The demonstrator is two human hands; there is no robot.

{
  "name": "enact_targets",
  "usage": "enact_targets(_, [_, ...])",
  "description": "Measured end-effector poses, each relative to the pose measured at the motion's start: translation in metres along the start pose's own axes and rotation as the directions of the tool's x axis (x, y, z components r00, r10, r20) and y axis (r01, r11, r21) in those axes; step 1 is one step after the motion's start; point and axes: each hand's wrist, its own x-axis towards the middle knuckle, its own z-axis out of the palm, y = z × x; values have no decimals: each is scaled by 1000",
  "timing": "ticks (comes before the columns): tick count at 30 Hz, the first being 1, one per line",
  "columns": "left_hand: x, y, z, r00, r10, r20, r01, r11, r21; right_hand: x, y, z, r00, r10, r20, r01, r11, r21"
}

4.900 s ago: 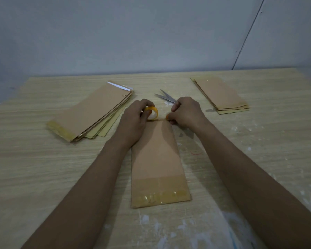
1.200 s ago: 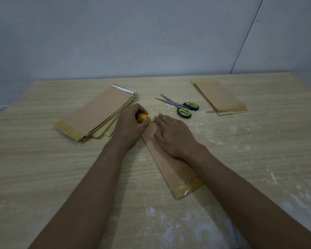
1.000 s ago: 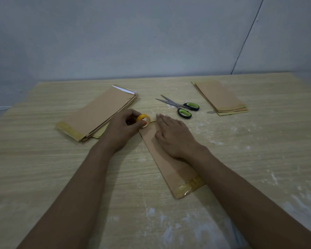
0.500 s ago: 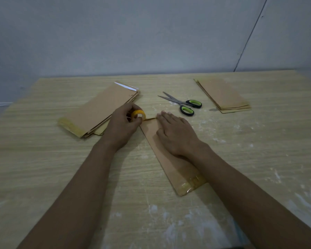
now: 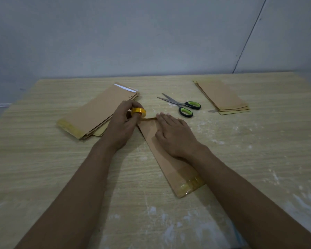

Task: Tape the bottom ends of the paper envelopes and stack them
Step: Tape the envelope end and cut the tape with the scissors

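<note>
Left grip: we're seeing the left hand (image 5: 122, 124) curling its fingers round the tape roll (image 5: 138, 111), holding it just past the far-left corner of the envelope.
Tape roll: small, yellow, sitting up in the left hand's fingertips; a thin strip of tape is running from it along the envelope's far edge toward the right hand's fingertips.
Right grip: the right hand (image 5: 174, 135) is lying flat w/ fingers straight & spread a little, pressing down on the envelope's far half; pinching nothing.
Envelope in work: brown paper envelope (image 5: 171, 168) is lying flat on the surface, angled, its far end between the two hands & its near end pointing to the lower right; the near end is already wearing a shiny band of tape.
Left stack: a pile of brown envelopes (image 5: 95, 112) is sitting just left of the left hand, slanted, w/ a yellowish taped end toward us & a white strip showing at the far end.
Right stack: a smaller pile of envelopes (image 5: 223, 97) is resting at the far right, well apart from both hands.
Scissors: green-handled scissors (image 5: 181, 105) are lying partly open btwn the right hand & the right stack, touching neither.
Surface: light wood-grain surface (image 5: 43, 168) w/ white smears near us & around the scissors.
</note>
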Motion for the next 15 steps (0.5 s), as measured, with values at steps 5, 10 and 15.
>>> enact_targets(5, [2, 1, 1, 996, -94, -10, 92, 991, -92, 1, 1, 1, 1000, -6, -6, 6, 1000, 2])
enact_targets(10, [2, -1, 3, 989, -147, -10, 146, 988, -51, 2, 1, 2, 1000, -4, 0, 4, 1000, 2])
enact_targets(15, [2, 2, 3, 986, -163, -44, 164, 986, 17, 1, 3, 1, 1000, -16, -5, 16, 1000, 12])
